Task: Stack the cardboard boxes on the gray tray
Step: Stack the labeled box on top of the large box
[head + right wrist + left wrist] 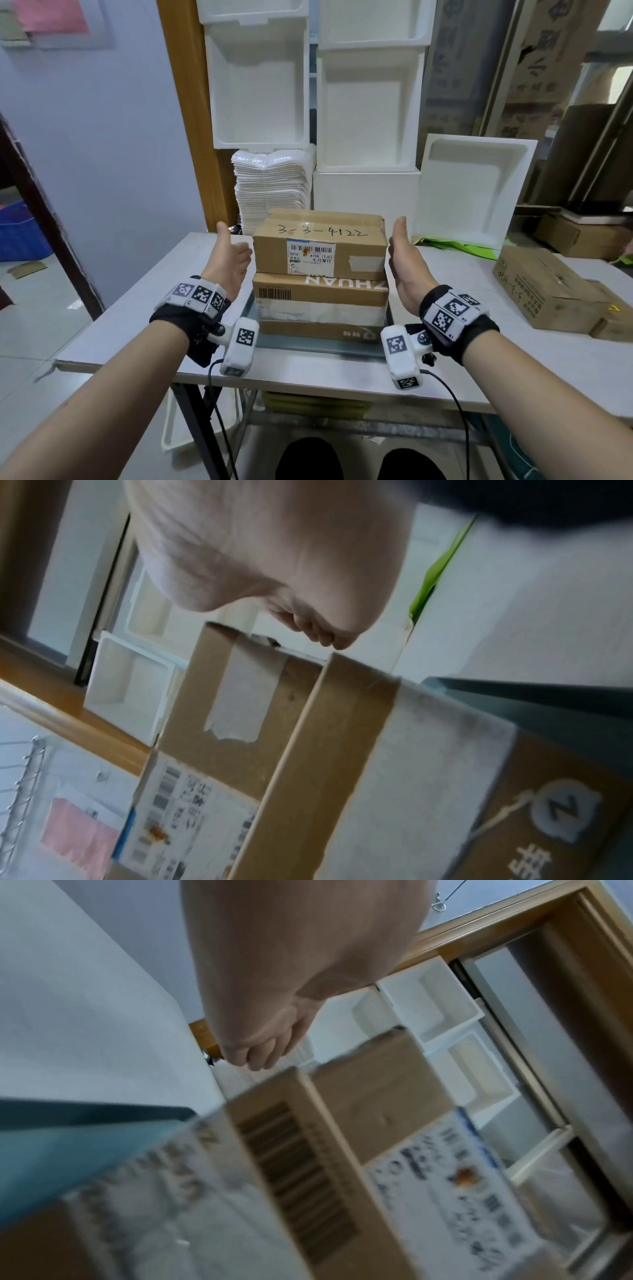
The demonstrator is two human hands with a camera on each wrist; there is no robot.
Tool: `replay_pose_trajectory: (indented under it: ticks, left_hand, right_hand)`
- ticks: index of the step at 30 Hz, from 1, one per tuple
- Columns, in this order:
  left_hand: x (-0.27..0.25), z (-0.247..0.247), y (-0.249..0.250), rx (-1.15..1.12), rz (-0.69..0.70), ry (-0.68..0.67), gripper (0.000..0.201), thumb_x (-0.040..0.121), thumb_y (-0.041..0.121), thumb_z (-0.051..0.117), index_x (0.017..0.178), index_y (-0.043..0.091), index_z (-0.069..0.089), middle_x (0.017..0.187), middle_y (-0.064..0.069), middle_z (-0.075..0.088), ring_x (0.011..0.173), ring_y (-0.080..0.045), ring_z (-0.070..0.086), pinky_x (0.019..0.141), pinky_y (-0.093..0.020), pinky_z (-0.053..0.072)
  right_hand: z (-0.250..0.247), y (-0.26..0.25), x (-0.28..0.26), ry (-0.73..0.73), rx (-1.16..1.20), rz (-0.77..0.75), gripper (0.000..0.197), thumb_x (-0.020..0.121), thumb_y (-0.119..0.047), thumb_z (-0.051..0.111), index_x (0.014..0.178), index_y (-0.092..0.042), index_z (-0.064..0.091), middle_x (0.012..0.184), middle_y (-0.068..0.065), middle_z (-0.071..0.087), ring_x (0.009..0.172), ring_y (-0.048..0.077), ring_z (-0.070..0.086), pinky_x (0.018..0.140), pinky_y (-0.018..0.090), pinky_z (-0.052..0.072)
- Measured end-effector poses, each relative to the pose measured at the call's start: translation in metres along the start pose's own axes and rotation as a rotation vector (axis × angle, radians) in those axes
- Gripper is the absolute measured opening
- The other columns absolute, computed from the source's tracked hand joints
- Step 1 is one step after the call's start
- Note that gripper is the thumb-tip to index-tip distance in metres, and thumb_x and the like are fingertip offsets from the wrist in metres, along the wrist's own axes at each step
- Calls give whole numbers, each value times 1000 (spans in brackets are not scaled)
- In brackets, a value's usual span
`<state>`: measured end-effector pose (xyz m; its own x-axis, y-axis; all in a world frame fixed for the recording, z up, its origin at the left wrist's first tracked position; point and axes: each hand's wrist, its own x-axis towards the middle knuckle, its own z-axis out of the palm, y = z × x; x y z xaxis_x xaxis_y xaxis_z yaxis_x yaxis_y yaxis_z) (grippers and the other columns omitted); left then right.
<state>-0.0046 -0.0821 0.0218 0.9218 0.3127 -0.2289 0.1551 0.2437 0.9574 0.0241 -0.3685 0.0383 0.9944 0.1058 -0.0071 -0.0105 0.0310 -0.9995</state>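
Two boxes sit stacked on the gray tray (251,310): the top box (320,248) on the bottom box (320,303). The left hand (227,262) and right hand (406,262) flank the top box, fingers straight, holding nothing.

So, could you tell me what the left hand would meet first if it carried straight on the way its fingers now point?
Probably the stack of white foam sheets behind the table. The left hand points forward beside the upper brown cardboard box, so it would likely slide past that; depth is unclear.
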Motion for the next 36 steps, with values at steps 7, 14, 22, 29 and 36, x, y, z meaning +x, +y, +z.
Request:
replay_pose_trajectory:
  ticks: [7, 14, 22, 29, 36]
  left_hand:
    - [9, -18, -41, 44, -128, 50, 97, 90, 74, 6, 154, 2, 15, 162, -12, 17, 151, -24, 14, 123, -39, 7]
    - [21, -30, -63, 8, -170, 71, 98, 89, 75, 16, 153, 0, 17, 161, -14, 19, 149, -25, 19, 123, -40, 11]
    - [19, -21, -71, 46, -146, 43, 100, 86, 77, 21, 152, 1, 25, 158, -13, 31, 146, -23, 28, 122, -40, 16]
    - [19, 10, -75, 46, -162, -7, 96, 89, 75, 21, 152, 3, 25, 157, -11, 32, 145, -23, 30, 121, -39, 19]
    - [16, 47, -81, 76, -170, -63, 92, 92, 72, 19, 153, 4, 23, 159, -9, 28, 148, -21, 24, 122, -37, 14]
  right_hand:
    - [-28, 41, 8, 123, -19, 222, 102, 82, -83, 20, 155, -12, 19, 163, 2, 19, 149, 17, 20, 122, 40, 14]
    - [-35, 65, -12, 36, 20, 357, 80, 96, -66, 20, 148, -6, 34, 150, 0, 38, 140, 20, 35, 109, 34, 29]
    - [-28, 75, -7, -19, 82, 405, 69, 93, -71, 19, 97, -21, 68, 104, 6, 70, 91, 18, 62, 81, 36, 47]
    - [-52, 78, 1, 41, -2, 365, 80, 85, -80, 23, 107, -20, 72, 115, 9, 70, 109, 28, 62, 106, 47, 41]
    - [-83, 78, 4, 153, -39, 351, 79, 81, -83, 29, 102, -22, 74, 112, 10, 72, 109, 31, 62, 106, 49, 41]
